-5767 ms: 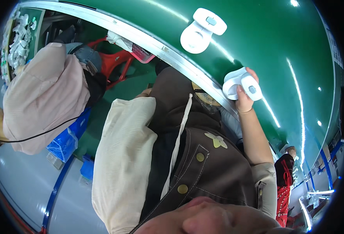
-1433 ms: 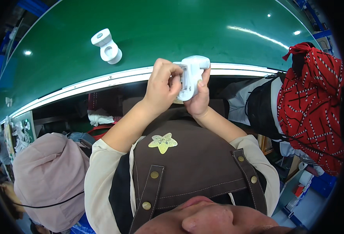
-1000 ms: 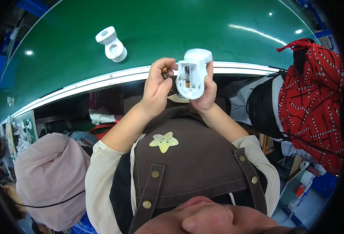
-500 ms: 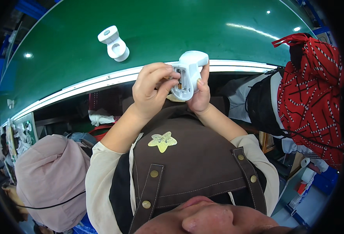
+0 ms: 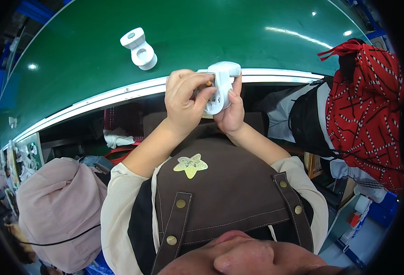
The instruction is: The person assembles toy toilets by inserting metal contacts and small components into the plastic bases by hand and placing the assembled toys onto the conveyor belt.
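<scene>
A white toy toilet is in my right hand, tipped so that the battery compartment in its base faces left. My right thumb and fingers wrap round its lower right side. At the compartment my left hand is closed, thumb and forefinger pinching a small battery with a copper-coloured end. My left fingers cover much of the compartment, so its contents are mostly hidden. A second white toy toilet stands apart on the green work surface, beyond my hands and to the left.
A pale metal rail edges the green surface in front of me. At the right sits a person in a red patterned garment. Pink cloth shows close on my left, with a thin black cable across it.
My left fingers have shifted across the compartment, and the battery's copper-coloured end now shows between them. The held toilet has turned slightly. The other toilet sits a little farther right.
</scene>
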{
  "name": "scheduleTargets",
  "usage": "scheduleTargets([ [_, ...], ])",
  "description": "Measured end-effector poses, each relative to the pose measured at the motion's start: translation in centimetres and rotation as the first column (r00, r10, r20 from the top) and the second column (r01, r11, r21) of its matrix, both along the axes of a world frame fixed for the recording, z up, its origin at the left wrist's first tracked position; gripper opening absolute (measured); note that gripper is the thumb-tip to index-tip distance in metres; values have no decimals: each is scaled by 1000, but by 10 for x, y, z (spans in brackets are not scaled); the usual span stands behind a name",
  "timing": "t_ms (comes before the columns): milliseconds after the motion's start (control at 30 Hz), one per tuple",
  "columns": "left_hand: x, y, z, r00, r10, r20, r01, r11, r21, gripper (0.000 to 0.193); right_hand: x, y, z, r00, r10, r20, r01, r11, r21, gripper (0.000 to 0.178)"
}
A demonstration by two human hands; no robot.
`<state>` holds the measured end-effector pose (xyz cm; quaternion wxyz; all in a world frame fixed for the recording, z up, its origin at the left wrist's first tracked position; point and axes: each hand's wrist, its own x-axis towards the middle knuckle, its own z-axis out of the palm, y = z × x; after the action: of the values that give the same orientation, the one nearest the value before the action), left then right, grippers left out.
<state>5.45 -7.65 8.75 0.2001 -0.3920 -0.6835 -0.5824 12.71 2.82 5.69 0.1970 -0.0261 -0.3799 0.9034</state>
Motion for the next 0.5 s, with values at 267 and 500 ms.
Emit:
scheduleTargets([
  [267,10,-3,-2,953,20,-301,-110,951,-288,46,2,10,-4,999,-41,-23,41,999,-16,67],
  [500,3,-15,0,959,-237,-155,151,890,-430,59,5,29,-11,999,45,-7,-45,996,-76,66],
])
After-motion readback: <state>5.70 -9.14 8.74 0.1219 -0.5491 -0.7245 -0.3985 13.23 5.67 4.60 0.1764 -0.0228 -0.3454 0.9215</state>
